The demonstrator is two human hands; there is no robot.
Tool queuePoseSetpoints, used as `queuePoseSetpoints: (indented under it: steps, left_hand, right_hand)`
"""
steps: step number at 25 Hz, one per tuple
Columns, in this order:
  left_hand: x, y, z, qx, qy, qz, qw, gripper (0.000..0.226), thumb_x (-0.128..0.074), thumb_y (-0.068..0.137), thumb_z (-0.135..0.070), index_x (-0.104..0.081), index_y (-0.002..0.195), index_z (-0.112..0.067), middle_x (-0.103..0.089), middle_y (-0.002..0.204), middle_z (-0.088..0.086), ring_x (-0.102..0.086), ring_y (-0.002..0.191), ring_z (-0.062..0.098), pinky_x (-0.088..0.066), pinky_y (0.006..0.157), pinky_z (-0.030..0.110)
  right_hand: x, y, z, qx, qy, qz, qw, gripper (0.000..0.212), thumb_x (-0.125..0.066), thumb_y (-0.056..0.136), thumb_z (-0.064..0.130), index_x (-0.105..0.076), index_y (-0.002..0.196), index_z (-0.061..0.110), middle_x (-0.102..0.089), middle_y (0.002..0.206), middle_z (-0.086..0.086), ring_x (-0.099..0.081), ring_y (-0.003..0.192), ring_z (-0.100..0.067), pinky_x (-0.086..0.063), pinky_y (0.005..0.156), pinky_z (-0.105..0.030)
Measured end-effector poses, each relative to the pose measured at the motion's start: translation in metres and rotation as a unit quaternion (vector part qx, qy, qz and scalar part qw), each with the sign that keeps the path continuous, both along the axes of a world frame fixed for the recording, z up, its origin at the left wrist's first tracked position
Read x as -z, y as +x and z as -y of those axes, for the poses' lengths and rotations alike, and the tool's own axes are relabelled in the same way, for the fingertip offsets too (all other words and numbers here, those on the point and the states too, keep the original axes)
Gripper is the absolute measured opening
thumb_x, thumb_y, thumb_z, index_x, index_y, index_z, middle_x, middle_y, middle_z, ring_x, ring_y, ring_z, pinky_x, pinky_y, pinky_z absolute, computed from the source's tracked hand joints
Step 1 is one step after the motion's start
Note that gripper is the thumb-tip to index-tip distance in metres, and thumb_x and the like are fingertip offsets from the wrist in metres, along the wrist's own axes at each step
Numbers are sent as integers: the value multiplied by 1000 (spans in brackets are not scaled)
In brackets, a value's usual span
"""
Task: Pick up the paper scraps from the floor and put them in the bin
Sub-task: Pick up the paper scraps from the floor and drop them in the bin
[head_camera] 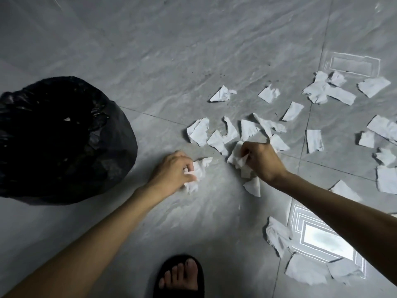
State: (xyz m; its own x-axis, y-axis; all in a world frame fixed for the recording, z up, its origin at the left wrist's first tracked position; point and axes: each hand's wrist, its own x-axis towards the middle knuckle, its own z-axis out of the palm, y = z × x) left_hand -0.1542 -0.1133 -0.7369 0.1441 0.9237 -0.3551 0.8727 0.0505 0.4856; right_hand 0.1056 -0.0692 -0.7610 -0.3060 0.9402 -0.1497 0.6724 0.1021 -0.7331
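Early stage: left hand (171, 169) is clenched around a crumpled scrap (198, 172), right hand (261, 159) is bunched on a wad of scraps (237, 157), both low over the floor (150, 50). Most paper scraps (330, 91) lie scattered right and ahead of the hands. The black-lined bin (64, 138) stands to the left, path looks clear; a sandalled foot (180, 276) is near the bottom edge.

Arms: both bare to the frame edge, no sleeves, watch or rings showing
Foot (180, 276): bare toes
Sandal (159, 276): black, open-toed, wide strap
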Motion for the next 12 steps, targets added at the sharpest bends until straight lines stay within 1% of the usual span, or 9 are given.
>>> queuePoseSetpoints:
  steps: [1,2,3,5,6,7,8,10,12]
  left_hand:
    - [10,1,7,9,-7,-50,999,12,-78,73,-20,-67,75,-19,-60,106,-2,-61,95,20,-49,80,33]
    - [21,3,14,16,-8,-85,996,10,-76,77,-19,-68,82,-16,-60,109,0,-61,97,23,-49,81,34]
    - [28,4,18,10,-1,-90,996,9,-73,80,-17,-67,86,-14,-61,108,2,-62,97,24,-49,79,34]
    - [27,5,17,-36,13,-47,998,5,-71,81,-8,-66,83,-7,-67,96,7,-65,88,27,-47,69,30]
    - [19,4,14,-71,17,-23,997,5,-71,79,-4,-66,80,-5,-69,88,8,-67,79,25,-46,64,29]
    - [6,4,9,-117,25,4,993,5,-72,78,-3,-67,78,-4,-70,80,8,-66,68,19,-47,59,27]
    - [-12,3,4,-157,45,33,986,6,-74,76,-3,-69,76,-5,-69,74,7,-62,60,13,-49,56,26]
    - [-62,1,-9,-202,115,109,967,10,-78,73,-7,-69,72,-10,-69,68,9,-57,57,11,-45,56,25]
    - [-124,-12,-15,-217,176,206,938,15,-78,71,-13,-65,67,-20,-68,60,6,-56,51,11,-42,52,22]
  right_hand:
    - [-4,-3,0,42,-9,-27,999,20,-58,71,-7,-61,69,12,-65,66,3,-59,56,-2,-43,55,-16]
    - [-9,-6,1,82,-22,-48,995,18,-59,72,-4,-62,70,13,-61,61,3,-53,50,-1,-38,51,-11]
    - [-14,-9,1,112,-39,-70,990,16,-60,74,-1,-63,72,14,-58,58,2,-49,47,-1,-35,47,-8]
    - [-23,-12,0,144,-75,-113,980,16,-62,78,4,-62,72,18,-56,59,2,-44,48,-4,-33,44,-10]
    - [-26,-14,0,163,-94,-135,973,17,-63,79,6,-61,70,21,-55,58,3,-43,49,-5,-33,44,-11]
    - [-28,-18,-1,185,-114,-161,963,18,-64,80,7,-60,69,21,-53,56,6,-42,48,-4,-32,44,-12]
    - [-31,-23,-2,207,-135,-190,950,18,-65,80,7,-60,70,20,-52,52,9,-41,45,-2,-32,43,-12]
    - [-38,-42,-4,226,-182,-226,930,12,-66,81,5,-61,75,14,-51,43,14,-41,38,0,-31,40,-10]
    - [-55,-71,-8,192,-194,-235,933,7,-64,82,5,-62,79,11,-52,41,12,-42,36,0,-32,39,-13]
